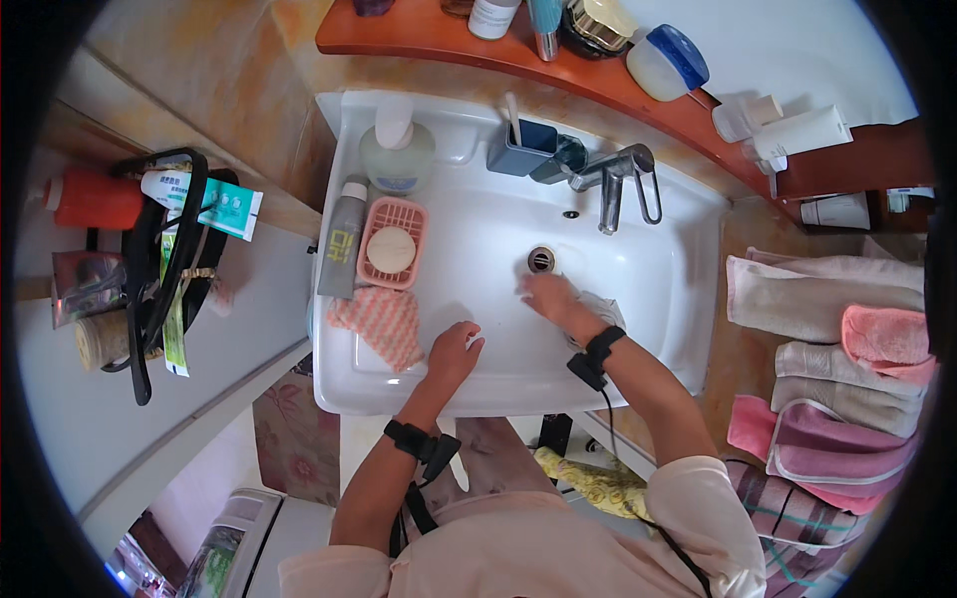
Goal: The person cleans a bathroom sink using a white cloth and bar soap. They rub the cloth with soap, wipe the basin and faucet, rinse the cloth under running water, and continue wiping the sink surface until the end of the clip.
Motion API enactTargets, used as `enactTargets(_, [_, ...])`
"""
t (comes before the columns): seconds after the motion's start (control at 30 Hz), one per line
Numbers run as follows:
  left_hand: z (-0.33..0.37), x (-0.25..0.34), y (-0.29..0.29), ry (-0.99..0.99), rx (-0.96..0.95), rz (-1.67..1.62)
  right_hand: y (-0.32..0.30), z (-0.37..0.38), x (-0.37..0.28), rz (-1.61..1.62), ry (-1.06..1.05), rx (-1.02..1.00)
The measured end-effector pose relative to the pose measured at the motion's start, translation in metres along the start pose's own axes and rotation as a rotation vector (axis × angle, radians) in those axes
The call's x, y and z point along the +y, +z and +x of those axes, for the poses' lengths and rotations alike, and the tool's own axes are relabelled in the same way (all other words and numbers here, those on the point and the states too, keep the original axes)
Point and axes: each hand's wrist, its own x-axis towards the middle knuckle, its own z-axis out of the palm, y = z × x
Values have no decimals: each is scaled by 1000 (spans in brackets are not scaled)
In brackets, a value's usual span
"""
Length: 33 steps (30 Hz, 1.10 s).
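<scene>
Head view: grey cloth (pixel 608 307) lies beside right hand (pixel 550 299), toward right edge of sink (pixel 498 403); axis unclear. Right hand nearer, grip cannot be told; left hand (pixel 455 353) loosely parted.

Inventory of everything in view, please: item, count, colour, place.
sink: 1, white, centre
faucet: 1, chrome, sink's back edge
drain: 1, dark, basin floor
soap dish: 1, pink, sink's left
soap bar: 1, off-white, in dish
checked cloth: 1, pink-white, below dish
slim bottle: 1, grey, left of dish
pump bottle: 1, clear, back-left corner
square holder: 1, blue-grey, left of faucet
bunched cloth: 1, pale grey, by right wrist
toiletries: several, mixed, on shelf
shelf: 1, red-brown, above sink
towels: several, grey/pink/purple, right
rack: 1, black, left
wristbands: 2, black, wrists
hands: 2, bare, over sink
</scene>
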Motion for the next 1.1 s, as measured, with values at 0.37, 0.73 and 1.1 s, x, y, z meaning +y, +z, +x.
enactTargets(0.37, [-1,0,0,1,7,-50,23,7,-45,124,-49,-220])
enactTargets(0.73, [1,-1,0,-35,-27,-27,31,19,-32,-101,50,-18])
enactTargets(1.1, [0,1,0,-45,-40,18,1,30,48,-42,260,147])
